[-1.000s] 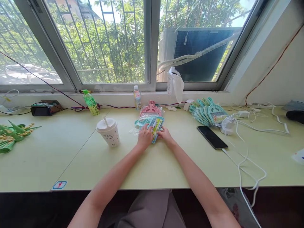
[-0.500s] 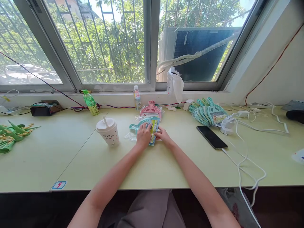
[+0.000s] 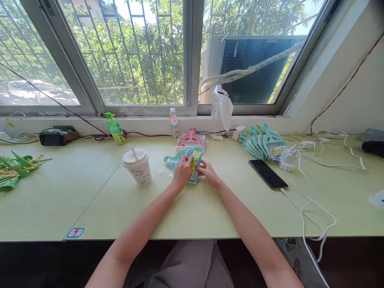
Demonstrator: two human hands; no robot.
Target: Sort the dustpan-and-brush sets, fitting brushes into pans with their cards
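My left hand [image 3: 182,174] and my right hand [image 3: 207,172] meet at the middle of the pale green table [image 3: 195,208]. Both are closed on a teal mini dustpan set [image 3: 183,157] in a clear plastic bag, with its yellow and blue label card [image 3: 195,165] between my fingers. The set's handle points left. A pink mini dustpan set [image 3: 191,139] lies just behind it. A pile of several teal dustpan sets [image 3: 264,142] lies further right.
A white lidded cup with a straw [image 3: 137,165] stands left of my hands. A black phone [image 3: 268,173] on a white cable [image 3: 312,208] lies to the right. Two bottles [image 3: 115,129] stand by the windowsill. Green plastic pieces [image 3: 15,168] lie at far left.
The teal dustpan set has been turned so its handle points left, and both hands have shifted a little left with it. My fingers now pinch the label card.
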